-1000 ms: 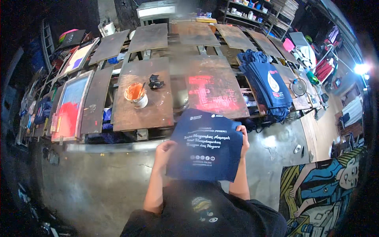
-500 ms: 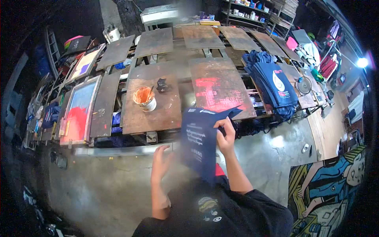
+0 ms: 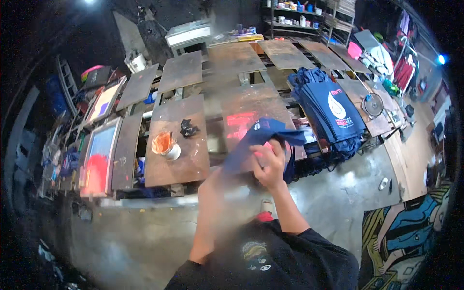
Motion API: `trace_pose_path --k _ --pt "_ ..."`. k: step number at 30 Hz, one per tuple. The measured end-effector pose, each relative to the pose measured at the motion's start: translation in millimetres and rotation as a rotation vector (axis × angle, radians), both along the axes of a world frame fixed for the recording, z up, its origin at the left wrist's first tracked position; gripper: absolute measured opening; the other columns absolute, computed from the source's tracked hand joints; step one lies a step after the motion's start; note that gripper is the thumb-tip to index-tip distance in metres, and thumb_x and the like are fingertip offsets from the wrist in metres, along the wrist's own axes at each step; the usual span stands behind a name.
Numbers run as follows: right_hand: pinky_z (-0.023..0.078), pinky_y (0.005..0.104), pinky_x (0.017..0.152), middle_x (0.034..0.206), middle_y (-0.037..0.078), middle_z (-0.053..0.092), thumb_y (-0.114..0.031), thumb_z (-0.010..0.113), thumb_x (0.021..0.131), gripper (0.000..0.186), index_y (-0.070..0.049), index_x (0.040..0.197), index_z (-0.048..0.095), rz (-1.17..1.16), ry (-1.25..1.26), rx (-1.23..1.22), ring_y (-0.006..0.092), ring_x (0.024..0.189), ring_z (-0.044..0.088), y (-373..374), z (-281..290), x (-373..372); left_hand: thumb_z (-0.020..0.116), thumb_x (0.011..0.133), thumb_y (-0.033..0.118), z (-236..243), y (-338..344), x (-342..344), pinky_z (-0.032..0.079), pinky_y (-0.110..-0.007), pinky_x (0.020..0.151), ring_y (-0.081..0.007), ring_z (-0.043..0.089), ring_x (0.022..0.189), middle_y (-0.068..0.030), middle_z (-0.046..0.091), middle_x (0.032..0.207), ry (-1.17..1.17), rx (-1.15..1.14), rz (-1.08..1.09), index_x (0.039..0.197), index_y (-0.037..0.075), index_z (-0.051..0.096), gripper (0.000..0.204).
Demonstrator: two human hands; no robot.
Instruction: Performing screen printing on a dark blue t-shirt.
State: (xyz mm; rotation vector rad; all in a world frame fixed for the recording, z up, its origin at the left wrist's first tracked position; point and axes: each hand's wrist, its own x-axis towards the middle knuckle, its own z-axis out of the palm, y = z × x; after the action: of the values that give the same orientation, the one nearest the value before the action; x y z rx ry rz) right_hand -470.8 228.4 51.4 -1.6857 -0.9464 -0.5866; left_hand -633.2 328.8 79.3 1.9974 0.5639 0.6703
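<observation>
A navy cloth bag (image 3: 258, 137) with small white print hangs in the air in front of me, partly folded over. My right hand (image 3: 269, 165) is closed with its fingers bent round the bag's right part. My left hand (image 3: 212, 186) is at the bag's lower left; a smear hides its fingers, so I cannot tell whether it grips the cloth. Behind the bag lies a wooden board (image 3: 237, 99) with red paint marks, partly covered by it. Right of the bag rests a pile of navy bags (image 3: 333, 108) printed with a white drop shape.
A paint-smeared tub (image 3: 166, 146) and a crumpled black scrap (image 3: 189, 128) sit on the left board (image 3: 155, 169). A screen frame (image 3: 100, 159) with red paint leans farther left. A round fan (image 3: 372, 105) stands beyond the pile. Shelves (image 3: 297, 24) hold containers at the back.
The bag has swung from hanging upright to a slanted fold, its top moving right. My left hand has come in from the left toward it. The view has tilted slightly.
</observation>
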Motion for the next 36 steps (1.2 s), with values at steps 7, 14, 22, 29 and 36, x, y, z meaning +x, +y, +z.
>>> trace_pose_path --k 7,14,22,29,36 --pt "0.047 0.0404 0.096 0.129 0.025 0.06 -0.006 0.067 0.082 0.048 0.0 0.13 0.061 -0.011 0.044 0.037 0.0408 0.111 0.061 -41.2 -3.7 86.1 0.058 0.098 0.009 -9.6 -21.1 92.2 0.049 -0.026 0.079 -0.0109 0.061 0.089 -0.0036 0.067 0.1 -0.019 -0.52 -0.137 0.12 -0.004 0.061 0.026" --pt "0.035 0.0396 0.11 0.154 0.021 0.037 0.0 0.062 0.084 0.074 0.002 0.151 0.03 0.077 0.06 0.049 0.0339 0.135 0.045 -71.6 -22.8 164.6 0.057 0.099 0.018 -97.5 -2.9 212.2 0.054 -0.037 0.089 -0.0216 0.066 0.102 -0.0111 0.068 0.115 -0.322 -1.066 -0.107 0.126 0.0 0.058 0.032" --pt "0.041 0.0418 0.106 0.135 0.023 0.056 -0.011 0.067 0.087 0.061 -0.002 0.142 0.045 0.201 0.337 -0.244 0.038 0.127 0.052 -79.0 -98.7 207.1 0.053 0.099 0.025 -314.1 82.1 196.1 0.055 -0.047 0.085 -0.0293 0.068 0.096 -0.012 0.07 0.108 -0.115 -1.279 0.328 0.12 0.005 0.062 0.031" --pt "0.045 0.0488 0.101 0.125 0.029 0.06 -0.048 0.062 0.089 0.073 0.001 0.14 0.044 0.112 0.739 -1.094 0.0424 0.117 0.058 -100.6 -161.4 226.0 0.063 0.093 0.012 -289.4 39.6 184.7 0.054 -0.037 0.086 -0.0218 0.067 0.095 -0.0097 0.069 0.108 0.106 -1.0 0.257 0.121 0.002 0.061 0.03" --pt "0.05 0.0484 0.096 0.12 0.029 0.063 -0.056 0.064 0.085 0.078 0.004 0.132 0.048 0.075 0.842 -1.268 0.0429 0.112 0.061 -107.2 -200.9 222.5 0.06 0.093 0.008 -280.5 34.6 163.1 0.048 -0.034 0.095 -0.0202 0.063 0.107 -0.0096 0.066 0.12 0.081 -0.947 0.24 0.13 0.001 0.056 0.039"
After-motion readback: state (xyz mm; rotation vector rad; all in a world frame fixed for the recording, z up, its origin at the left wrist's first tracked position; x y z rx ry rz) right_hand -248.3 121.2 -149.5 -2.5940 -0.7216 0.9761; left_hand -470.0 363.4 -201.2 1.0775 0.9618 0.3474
